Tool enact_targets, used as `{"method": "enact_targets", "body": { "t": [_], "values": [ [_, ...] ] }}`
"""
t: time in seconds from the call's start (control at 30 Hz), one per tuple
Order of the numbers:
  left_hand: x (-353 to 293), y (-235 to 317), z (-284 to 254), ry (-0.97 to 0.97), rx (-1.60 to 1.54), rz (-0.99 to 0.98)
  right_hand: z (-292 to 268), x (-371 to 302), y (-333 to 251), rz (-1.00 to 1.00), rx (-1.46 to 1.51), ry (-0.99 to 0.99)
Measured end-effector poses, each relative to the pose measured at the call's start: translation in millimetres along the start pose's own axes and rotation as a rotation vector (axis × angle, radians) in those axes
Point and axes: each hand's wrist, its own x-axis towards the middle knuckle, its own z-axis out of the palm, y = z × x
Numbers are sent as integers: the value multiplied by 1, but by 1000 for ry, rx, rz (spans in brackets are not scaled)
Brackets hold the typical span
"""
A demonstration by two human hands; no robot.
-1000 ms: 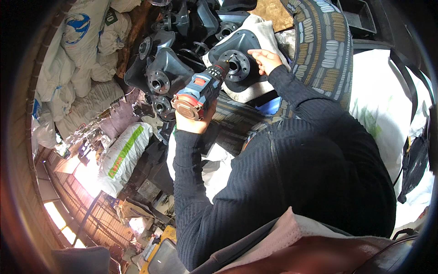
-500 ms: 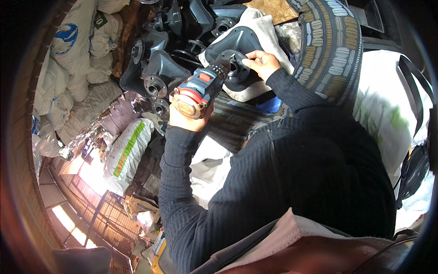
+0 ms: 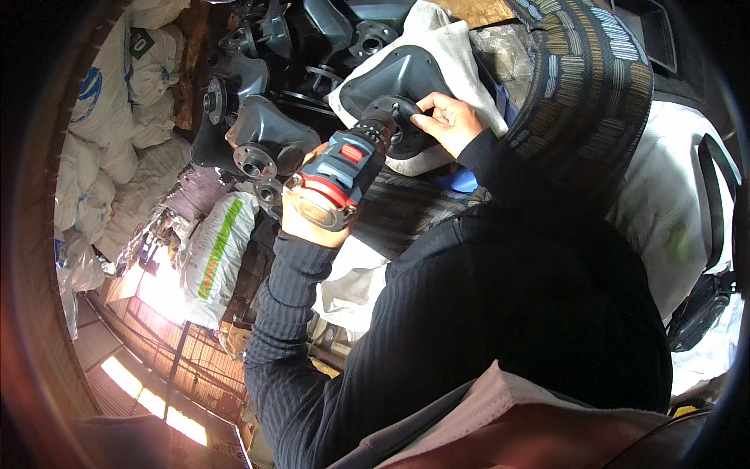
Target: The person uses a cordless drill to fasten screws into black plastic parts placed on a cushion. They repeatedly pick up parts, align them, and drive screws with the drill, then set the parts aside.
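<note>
My left hand [image 3: 306, 223] is wrapped round the grip of a blue-and-red cordless drill [image 3: 348, 160]. The drill's chuck points up and right, against or just above the round flange [image 3: 408, 142] of a dark metal part with a broad flared base [image 3: 406, 72]. That part rests on a white cloth [image 3: 480, 98]. At the flange's upper right edge, beside one of its holes, my right hand [image 3: 453, 125] has thumb and index finger closed together; whatever is between them is too small to make out. The drill hides the tip of its bit.
Several similar dark flanged parts [image 3: 256, 160] lie heaped to the left and behind. A striped, patterned cushion [image 3: 582, 102] curves along the right, with a white bag [image 3: 664, 195] beyond it. Stuffed white sacks [image 3: 215, 258] are piled at the left.
The view has shifted slightly. The drill stays at the flange, tilted a little differently, and my right fingers remain at its upper edge.
</note>
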Motion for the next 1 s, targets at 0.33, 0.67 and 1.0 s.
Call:
{"method": "enact_targets", "body": {
  "t": [0.33,0.67,1.0],
  "values": [
    [-18,-15,30,157,-265,-158,-2,1,-13,8,-149,13],
    [-88,55,49,449,156,238,-27,-16,-4,169,987,-398],
    [-102,44,90,401,64,77,-11,-27,-2,207,1050,-472]
  ]
}}
